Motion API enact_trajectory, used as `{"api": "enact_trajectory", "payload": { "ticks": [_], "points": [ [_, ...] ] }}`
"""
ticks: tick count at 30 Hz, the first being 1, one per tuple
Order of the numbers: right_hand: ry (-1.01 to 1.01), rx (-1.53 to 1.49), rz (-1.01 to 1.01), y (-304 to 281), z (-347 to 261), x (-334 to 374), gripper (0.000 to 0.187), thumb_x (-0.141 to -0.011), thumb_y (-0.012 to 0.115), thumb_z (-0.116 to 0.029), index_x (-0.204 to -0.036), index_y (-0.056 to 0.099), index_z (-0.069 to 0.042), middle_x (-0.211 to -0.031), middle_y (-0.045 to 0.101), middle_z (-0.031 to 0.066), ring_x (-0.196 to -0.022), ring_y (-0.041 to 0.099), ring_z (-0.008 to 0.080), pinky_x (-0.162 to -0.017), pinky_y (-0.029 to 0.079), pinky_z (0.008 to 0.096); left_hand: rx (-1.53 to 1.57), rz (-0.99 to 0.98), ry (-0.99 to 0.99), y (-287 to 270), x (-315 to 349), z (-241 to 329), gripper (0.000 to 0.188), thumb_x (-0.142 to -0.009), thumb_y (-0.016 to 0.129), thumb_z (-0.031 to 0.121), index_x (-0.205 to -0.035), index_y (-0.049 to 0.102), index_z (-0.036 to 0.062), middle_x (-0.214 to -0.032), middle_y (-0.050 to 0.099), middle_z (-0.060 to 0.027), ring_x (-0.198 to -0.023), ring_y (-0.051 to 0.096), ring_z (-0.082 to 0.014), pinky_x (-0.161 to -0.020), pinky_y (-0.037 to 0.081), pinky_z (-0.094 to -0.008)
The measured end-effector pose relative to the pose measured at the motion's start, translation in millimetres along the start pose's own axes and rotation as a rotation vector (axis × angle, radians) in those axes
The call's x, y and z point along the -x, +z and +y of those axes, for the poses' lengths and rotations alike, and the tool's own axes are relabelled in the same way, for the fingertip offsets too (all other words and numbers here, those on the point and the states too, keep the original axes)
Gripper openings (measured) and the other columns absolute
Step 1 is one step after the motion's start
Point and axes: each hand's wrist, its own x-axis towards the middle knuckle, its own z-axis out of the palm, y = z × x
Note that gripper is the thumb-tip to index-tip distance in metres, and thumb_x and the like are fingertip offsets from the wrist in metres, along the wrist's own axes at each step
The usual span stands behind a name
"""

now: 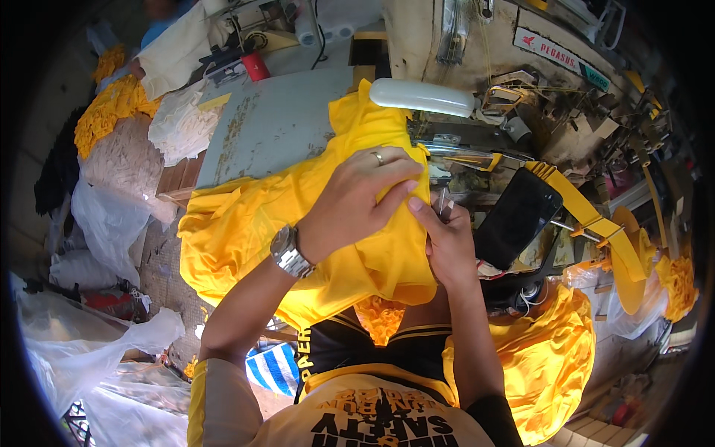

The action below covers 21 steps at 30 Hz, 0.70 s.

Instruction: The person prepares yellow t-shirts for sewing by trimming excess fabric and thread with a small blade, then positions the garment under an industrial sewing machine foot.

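Note:
A large piece of yellow cloth (261,216) spreads over the sewing machine's bed and falls toward my lap. My left hand (365,186), with a ring and a metal wristwatch (289,252), lies over the cloth with bent fingers, gripping it near its right edge. Just below and to the right, my right hand (447,238) pinches the same edge, thumb on top. Beside its index finger shows a small shiny metal piece (445,203), too small to name. Both thumbs almost meet. The industrial sewing machine (454,138) stands right beyond the cloth's edge.
A black phone (518,216) stands tilted right of my right hand. Yellow tape (581,201) runs through a metal guide to the machine. More yellow cloth (544,365) hangs at lower right. Plastic bags (97,335) lie at left; a red cone (255,65) stands on the grey table (275,112).

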Motion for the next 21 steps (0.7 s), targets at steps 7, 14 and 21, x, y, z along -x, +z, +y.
{"api": "enact_trajectory", "payload": {
  "ticks": [7, 14, 21],
  "points": [
    [0.060, 0.180, -0.027, -14.7, 7.3, 10.3, 0.019, -0.092, 0.067, -0.017, -0.087, 0.067, 0.001, -0.063, 0.056, -0.0058, -0.054, 0.041, -0.0013, -0.047, 0.031, 0.0183, -0.058, -0.027, -0.008, 2.3, 8.7, 2.1, 0.026, -0.081, 0.068, 0.003, -0.107, 0.068, 0.0053, -0.115, 0.064, -0.0113, -0.116, 0.059, -0.0320, -0.103, 0.042, -0.0451],
    [-0.026, 0.198, -0.070, -18.5, 9.9, 0.8, 0.020, -0.092, 0.066, -0.016, -0.084, 0.065, 0.002, -0.063, 0.056, -0.0054, -0.058, 0.043, -0.0008, -0.050, 0.034, 0.0198, -0.021, -0.113, -0.070, -3.0, -2.7, -10.9, 0.027, -0.080, 0.068, 0.002, -0.107, 0.068, 0.0042, -0.115, 0.065, -0.0127, -0.113, 0.061, -0.0316, -0.102, 0.043, -0.0427],
    [-0.067, 0.179, -0.044, -19.7, 18.6, -10.8, 0.022, -0.091, 0.067, -0.014, -0.076, 0.060, 0.002, -0.062, 0.051, -0.0064, -0.059, 0.039, -0.0003, -0.050, 0.032, 0.0199, 0.004, -0.122, -0.069, -2.1, -19.1, -35.1, 0.025, -0.080, 0.068, 0.003, -0.105, 0.068, -0.0003, -0.113, 0.066, -0.0137, -0.105, 0.064, -0.0280, -0.089, 0.049, -0.0326]
  ]
}}
